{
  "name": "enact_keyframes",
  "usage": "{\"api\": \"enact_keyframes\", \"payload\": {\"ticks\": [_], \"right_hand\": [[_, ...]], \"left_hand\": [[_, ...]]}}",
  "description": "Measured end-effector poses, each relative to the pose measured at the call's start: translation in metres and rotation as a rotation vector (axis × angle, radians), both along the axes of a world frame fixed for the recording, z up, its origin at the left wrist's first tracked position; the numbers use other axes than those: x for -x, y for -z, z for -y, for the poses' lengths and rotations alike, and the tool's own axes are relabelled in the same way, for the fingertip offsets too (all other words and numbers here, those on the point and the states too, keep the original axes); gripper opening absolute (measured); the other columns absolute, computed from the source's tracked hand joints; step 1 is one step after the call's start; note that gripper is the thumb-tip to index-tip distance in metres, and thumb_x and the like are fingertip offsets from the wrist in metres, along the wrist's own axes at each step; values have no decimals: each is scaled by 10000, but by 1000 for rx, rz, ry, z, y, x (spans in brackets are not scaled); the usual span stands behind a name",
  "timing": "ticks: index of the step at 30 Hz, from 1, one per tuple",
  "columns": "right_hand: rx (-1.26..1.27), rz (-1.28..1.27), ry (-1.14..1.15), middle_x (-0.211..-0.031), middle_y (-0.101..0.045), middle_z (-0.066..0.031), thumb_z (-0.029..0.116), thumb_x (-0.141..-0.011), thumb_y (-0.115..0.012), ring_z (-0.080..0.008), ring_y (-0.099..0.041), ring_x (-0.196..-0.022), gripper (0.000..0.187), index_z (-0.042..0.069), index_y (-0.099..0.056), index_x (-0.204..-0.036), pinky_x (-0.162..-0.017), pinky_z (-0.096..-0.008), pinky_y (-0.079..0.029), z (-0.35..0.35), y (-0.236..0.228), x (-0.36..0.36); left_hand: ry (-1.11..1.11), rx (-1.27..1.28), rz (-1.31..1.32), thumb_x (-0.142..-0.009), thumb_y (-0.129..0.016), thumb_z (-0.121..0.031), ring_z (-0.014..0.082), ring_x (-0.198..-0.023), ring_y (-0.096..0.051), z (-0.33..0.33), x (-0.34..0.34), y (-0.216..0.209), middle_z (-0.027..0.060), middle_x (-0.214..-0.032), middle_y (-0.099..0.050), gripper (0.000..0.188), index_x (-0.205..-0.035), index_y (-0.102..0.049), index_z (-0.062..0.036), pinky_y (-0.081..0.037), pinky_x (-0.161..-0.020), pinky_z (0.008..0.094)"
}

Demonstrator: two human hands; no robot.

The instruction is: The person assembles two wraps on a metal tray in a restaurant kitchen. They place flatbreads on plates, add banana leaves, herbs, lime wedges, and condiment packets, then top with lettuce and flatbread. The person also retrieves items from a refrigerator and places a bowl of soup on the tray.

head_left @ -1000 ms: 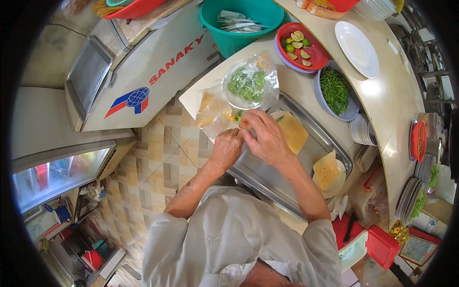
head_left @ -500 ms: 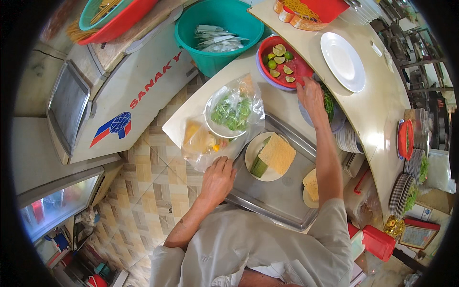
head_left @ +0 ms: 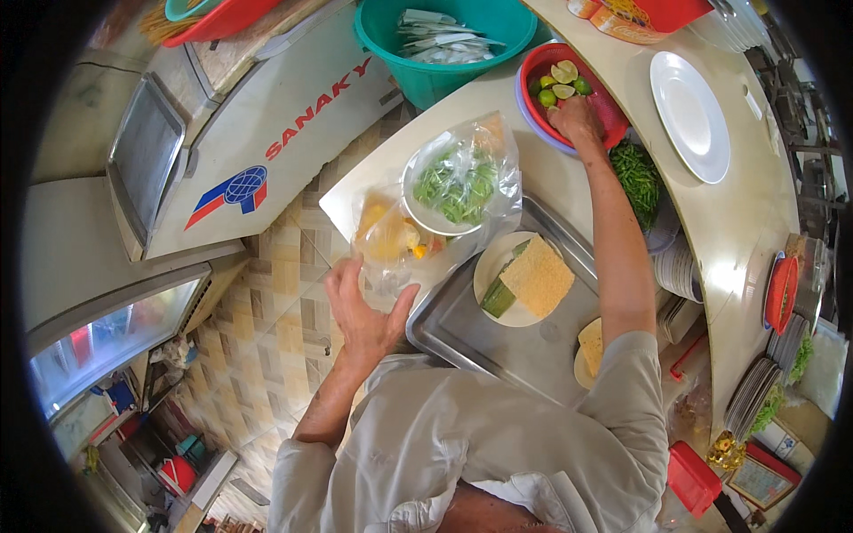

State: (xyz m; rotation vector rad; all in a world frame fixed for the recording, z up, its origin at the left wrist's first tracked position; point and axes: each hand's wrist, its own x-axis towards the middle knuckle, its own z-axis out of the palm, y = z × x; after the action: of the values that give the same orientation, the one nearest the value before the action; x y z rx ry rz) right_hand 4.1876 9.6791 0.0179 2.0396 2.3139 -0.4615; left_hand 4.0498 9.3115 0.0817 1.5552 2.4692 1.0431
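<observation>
Right grip (head_left: 577, 120) down in the one round red plastic bowl (head_left: 610, 105), at least five green limes (head_left: 562, 78) there, some cut, and whether it's clasping one I can't tell; left grip (head_left: 366, 320) splayed, empty, just beside the crinkled clear plastic bag (head_left: 378, 235); two round cream plates (head_left: 487, 258) on one rectangular steel tray (head_left: 524, 355), cream tabletop (head_left: 551, 182), patterned tile floor (head_left: 275, 302) below

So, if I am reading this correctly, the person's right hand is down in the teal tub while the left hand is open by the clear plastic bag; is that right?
Not quite: the head view shows the right hand down in the red bowl that holds the limes. The left hand is indeed open by the clear plastic bag.
</observation>
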Motion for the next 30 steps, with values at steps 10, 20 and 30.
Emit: {"api": "enact_keyframes", "payload": {"ticks": [10, 20, 30], "right_hand": [[-108, -664, -810, -785, -561, -107, 176, -718, -598, -272, -570, -644, 191, 37, -554, -842, -562, -349, -456, 196, -93, -2], [-314, -578, -917, -845, -548, -116, 163, -750, -553, -273, -581, -670, 147, 45, -566, -836, -581, -390, -463, 182, -105, 46], [-17, 183, -810, -899, -563, -165, 116, -728, -540, -317, -564, -807, 183, 31, -575, -886, -678, -401, -465, -37, -7, 197]], "left_hand": [[-45, -48, 193, -739, -601, -64, 286, -838, -528, 0, 0, 10, 192, -940, -484, 509, -1159, -334, 41, -435, -724, 362], [-6, 28, 955, -754, -484, 32, 171, -775, -548, 9, 38, 18, 112, -904, -489, 425, -1133, -292, 47, -479, -674, 271], [531, 572, 1335, -755, -612, -143, 103, -745, -528, -29, 110, 53, 57, -835, -576, 391, -1108, -488, -25, -445, -657, 256]]}}
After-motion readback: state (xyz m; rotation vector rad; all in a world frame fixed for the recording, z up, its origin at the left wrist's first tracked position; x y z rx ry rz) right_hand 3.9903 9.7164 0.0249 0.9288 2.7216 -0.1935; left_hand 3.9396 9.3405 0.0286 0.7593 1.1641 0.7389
